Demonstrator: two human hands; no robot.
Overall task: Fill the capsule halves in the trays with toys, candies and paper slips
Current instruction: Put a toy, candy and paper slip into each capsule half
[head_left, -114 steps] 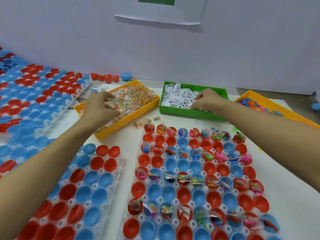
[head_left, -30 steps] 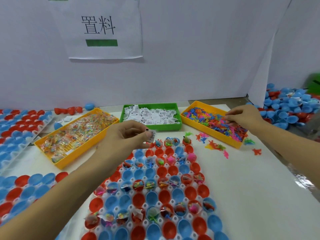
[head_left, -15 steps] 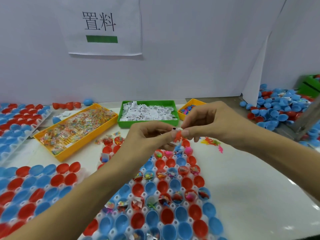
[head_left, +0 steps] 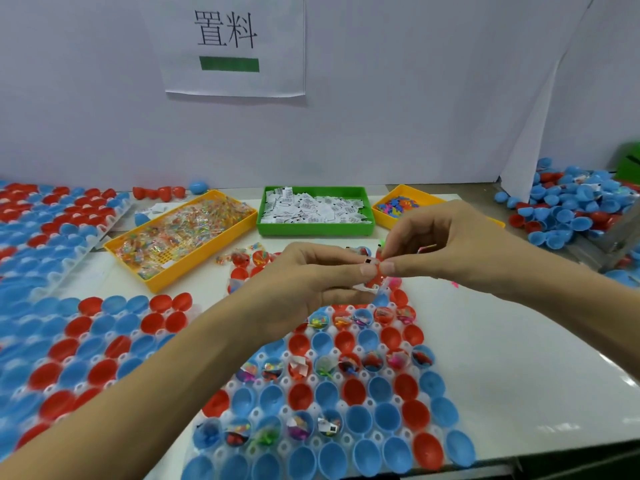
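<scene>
At the far left lie trays (head_left: 52,220) full of red and blue halves. Next comes a yellow box (head_left: 180,237) of candies, then a green box (head_left: 315,230) of paper slips. In the middle, above the tray (head_left: 346,393) of halves, the left hand (head_left: 308,282) pinches a paper slip (head_left: 369,261). The right hand (head_left: 446,244) pinches a small red toy (head_left: 379,263) right beside it. Their fingertips touch. At the far right is a pile of loose halves (head_left: 571,209).

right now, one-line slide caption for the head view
Both hands, left hand and right hand, pinch a small red toy above the clear capsule tray.
</scene>
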